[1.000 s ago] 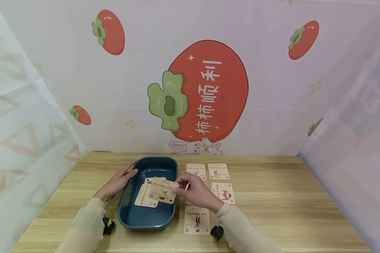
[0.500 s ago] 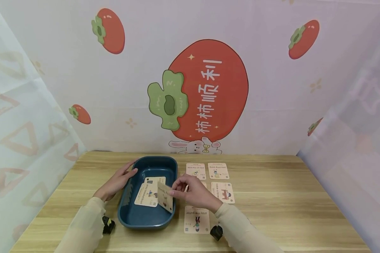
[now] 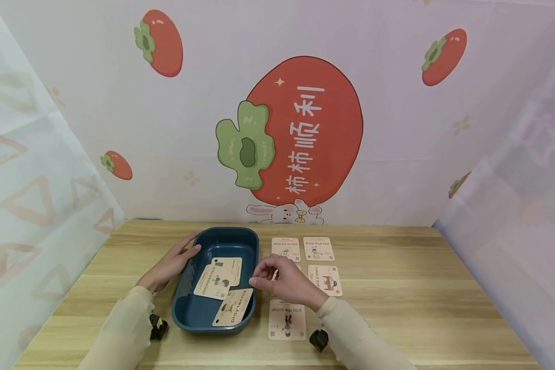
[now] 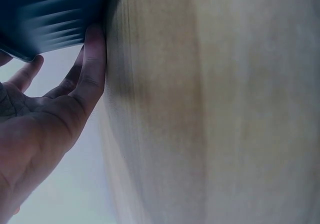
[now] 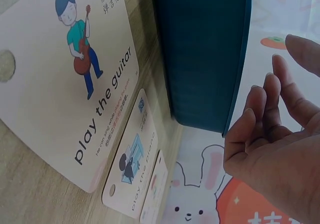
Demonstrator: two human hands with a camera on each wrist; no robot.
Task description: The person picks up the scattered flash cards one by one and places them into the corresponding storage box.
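A blue rectangular plastic basin [image 3: 183, 308] stands on the table left of centre. My left hand [image 3: 170, 264] holds its left side, with the thumb at the rim and the fingers along the outer wall [image 4: 55, 21]. Inside lie a tennis card [image 3: 233, 307], tilted towards the front right, a basketball card [image 3: 208, 283] and another card [image 3: 235, 270] partly under it. Above the basin's right rim hovers my right hand [image 3: 284, 280], fingers loosely curled and holding nothing. Beneath and beside it are a guitar card [image 3: 287, 321] and a mostly hidden piano card [image 5: 131, 159].
Right of the basin, more picture cards lie face up: a slide card [image 3: 285, 249], a ping-pong card [image 3: 318, 248] and a card with a red bench [image 3: 325, 281]. A printed cloth wall [image 3: 388, 154] borders the table's back edge. Black wrist devices [image 3: 319, 339] sit by both sleeves.
My right hand turned the tennis card on edge and let it go; it now lies in the basin's front right part. The left hand has stayed at the basin.
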